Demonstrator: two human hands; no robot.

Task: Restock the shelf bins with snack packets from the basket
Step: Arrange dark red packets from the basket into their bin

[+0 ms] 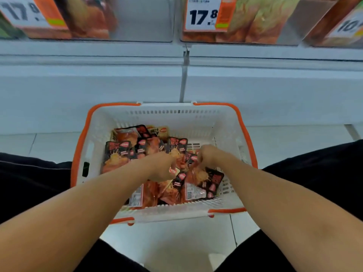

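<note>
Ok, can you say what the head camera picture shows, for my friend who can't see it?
Both hands, left hand and right hand, reach into a white basket with orange rims, gathering red-and-black snack packets. The basket sits on the floor below shelf bins with a 17.8 price tag.

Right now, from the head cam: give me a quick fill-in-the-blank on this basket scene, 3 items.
1. Both hands reach into the white basket, whose rim is ____ in colour.
2. The basket stands on the ____.
3. The price tag on the shelf bin above reads ____.

Missing words: orange; floor; 17.8
</note>
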